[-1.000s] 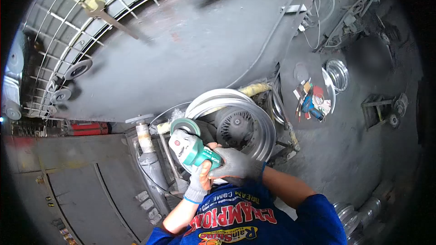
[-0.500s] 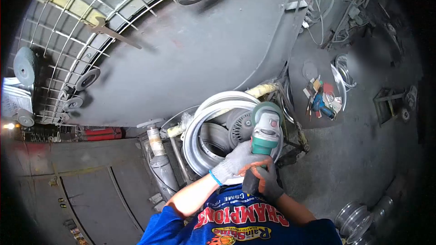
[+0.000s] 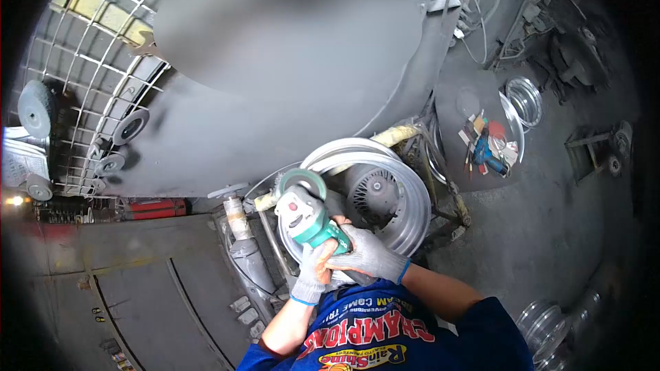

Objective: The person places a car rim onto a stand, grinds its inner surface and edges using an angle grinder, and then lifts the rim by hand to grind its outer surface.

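Note:
A green and white angle grinder (image 3: 302, 216) is held in both of my gloved hands, its round disc (image 3: 302, 182) at the upper left over the near edge of a silver wheel rim (image 3: 419, 199). My left hand (image 3: 313, 275) is closed around the grinder's lower left side. Against it, my right hand (image 3: 368, 253) wraps the green body from the right. Both grey gloves have blue cuffs. The wheel's slotted centre (image 3: 377, 187) shows to the right of the tool. The disc overlaps the rim's left side in this view.
The wheel lies on a metal stand with yellow-wrapped bars (image 3: 395, 135). Beside it stands a grey, tape-wrapped cylindrical tool (image 3: 246, 251). A wire rack (image 3: 82, 75) with abrasive discs is at upper left. A blue power tool (image 3: 488, 158) lies among small pieces at right; more rims (image 3: 543, 330) are at lower right.
The grinder has swung left from the rim's right side to its left side, uncovering the slotted centre. My right hand has moved up the body, and my left hand has shifted left and down.

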{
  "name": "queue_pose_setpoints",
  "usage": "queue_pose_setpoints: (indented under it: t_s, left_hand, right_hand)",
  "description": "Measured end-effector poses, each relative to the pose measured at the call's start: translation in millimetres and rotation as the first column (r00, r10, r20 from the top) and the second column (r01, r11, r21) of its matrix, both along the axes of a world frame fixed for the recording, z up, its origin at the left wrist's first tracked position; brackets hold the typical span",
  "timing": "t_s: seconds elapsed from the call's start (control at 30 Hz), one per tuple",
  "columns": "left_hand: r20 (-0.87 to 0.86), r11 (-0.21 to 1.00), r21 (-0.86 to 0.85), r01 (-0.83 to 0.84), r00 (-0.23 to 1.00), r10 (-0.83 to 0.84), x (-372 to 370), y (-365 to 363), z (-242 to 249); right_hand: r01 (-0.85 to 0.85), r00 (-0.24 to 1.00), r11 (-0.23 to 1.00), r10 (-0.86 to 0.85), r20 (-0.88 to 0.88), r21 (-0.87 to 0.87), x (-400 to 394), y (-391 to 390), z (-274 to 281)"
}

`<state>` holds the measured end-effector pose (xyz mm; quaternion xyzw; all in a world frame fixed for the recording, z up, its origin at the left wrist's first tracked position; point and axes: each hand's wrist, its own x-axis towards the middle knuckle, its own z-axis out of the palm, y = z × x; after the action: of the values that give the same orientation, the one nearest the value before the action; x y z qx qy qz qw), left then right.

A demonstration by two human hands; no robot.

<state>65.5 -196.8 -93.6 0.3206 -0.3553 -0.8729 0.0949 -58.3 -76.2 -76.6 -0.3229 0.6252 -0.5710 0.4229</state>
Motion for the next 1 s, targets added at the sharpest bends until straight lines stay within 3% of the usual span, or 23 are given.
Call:
queue_pose_setpoints:
  t_s: [0.03,0.1,0.17,0.27,0.33,0.37,0.4,0.43,0.47,0.5,0.53,0.57,0.6,0.63,0.67,0.7,0.73,0.77,0.8,0.9,0.93,0.97,1.0]
  left_hand:
    - [0.057,0.997,-0.061,0.041,0.998,-0.037,-6.8,1.0,6.3]
    - [0.024,0.96,-0.119,0.253,0.967,-0.252,-39.4,4.3,30.9]
    - [0.043,0.903,-0.149,0.403,0.915,-0.401,-62.1,11.1,24.3]
    - [0.251,0.648,-0.223,0.728,0.685,-0.684,-100.7,25.9,34.8]
    - [0.455,0.394,-0.32,0.862,0.504,-0.734,-126.6,36.7,72.5]
    - [0.452,0.394,-0.321,0.861,0.505,-0.735,-121.2,38.4,57.8]
    - [0.325,0.478,-0.389,0.787,0.603,-0.729,-116.4,41.1,42.9]
    - [0.181,0.614,-0.261,0.745,0.662,-0.727,-104.6,40.9,32.2]
    - [0.047,0.713,-0.102,0.694,0.719,-0.693,-97.9,41.2,34.0]
    - [0.034,0.762,-0.071,0.644,0.765,-0.643,-89.1,39.7,36.3]
    - [0.022,0.806,-0.04,0.59,0.807,-0.59,-80.3,38.2,38.4]
    - [0.065,0.82,-0.15,0.553,0.833,-0.55,-72.7,35.8,52.3]
    - [-0.03,0.869,-0.104,0.483,0.872,-0.488,-67.6,34.9,59.8]
    - [-0.12,0.911,-0.05,0.41,0.903,-0.413,-60.9,32.2,63.5]
    - [-0.115,0.916,-0.069,0.394,0.909,-0.4,-46.1,23.5,53.8]
    - [-0.151,0.943,-0.038,0.329,0.931,-0.331,-39.4,21.9,57.8]
    - [-0.174,0.957,-0.015,0.291,0.941,-0.289,-32.1,17.1,56.8]
    - [-0.194,0.968,0.01,0.25,0.95,-0.243,-24.9,13.9,56.1]
    - [-0.21,0.981,-0.01,0.193,0.959,-0.191,-21.6,14.3,64.3]
    - [-0.273,0.996,0.085,0.031,0.962,-0.007,3.2,13.1,56.7]
    - [-0.277,0.996,0.089,-0.007,0.96,0.032,12.6,14.2,53.8]
    - [-0.264,0.998,0.058,-0.031,0.963,0.045,19.9,14.3,53.3]
    - [-0.249,0.998,0.025,-0.052,0.967,0.057,28.1,14.1,53.4]
  right_hand:
    - [0.007,1.0,1.0,-0.007,0.003,0.009,4.9,0.4,-8.9]
    - [0.379,0.886,0.901,-0.287,0.363,-0.211,12.4,0.3,-20.1]
    - [0.383,0.877,0.907,-0.298,0.376,-0.174,9.5,24.3,-21.1]
    - [0.578,0.664,0.718,-0.139,0.734,-0.388,35.0,55.1,-39.1]
    - [0.653,0.645,0.669,-0.246,0.724,-0.355,47.6,64.6,-37.5]
    - [0.717,0.617,0.615,-0.34,0.71,-0.329,50.0,67.4,-36.5]
    - [0.687,0.647,0.656,-0.356,0.675,-0.313,40.4,78.4,-30.9]
    - [0.656,0.677,0.694,-0.368,0.637,-0.296,30.7,89.4,-25.3]
    - [0.378,0.905,0.908,-0.321,0.277,-0.181,4.6,105.3,0.6]
    - [0.121,0.99,0.99,-0.115,-0.084,0.071,-13.4,117.9,18.5]
    - [0.138,0.946,0.974,-0.075,-0.315,0.181,-19.1,126.0,23.7]
    - [0.146,0.945,0.971,-0.08,-0.317,0.19,-17.6,129.0,12.6]
    - [0.446,0.768,0.891,-0.334,-0.546,0.083,-15.7,129.9,-11.1]
    - [0.67,0.478,0.737,-0.525,-0.704,-0.095,-14.9,130.6,-29.5]
    - [0.768,0.509,0.639,-0.587,-0.629,0.024,-17.4,127.4,-36.1]
    - [0.767,0.51,0.641,-0.584,-0.631,0.027,-22.6,120.4,-43.1]
    - [0.737,0.656,0.668,-0.673,-0.341,0.099,-30.1,111.0,-50.9]
    - [0.686,0.72,0.71,-0.693,-0.01,0.159,-33.3,104.3,-61.0]
    - [0.611,0.776,0.722,-0.628,-0.064,0.323,-39.7,106.0,-70.1]
    - [0.484,0.869,0.839,-0.495,-0.023,0.247,-60.2,116.7,-64.0]
    - [0.417,0.909,0.857,-0.401,-0.116,0.303,-74.0,123.4,-78.4]
    - [0.325,0.937,0.827,-0.214,-0.277,0.458,-94.1,109.7,-36.9]
    - [0.263,0.935,0.826,-0.091,-0.343,0.498,-113.5,94.9,-18.8]
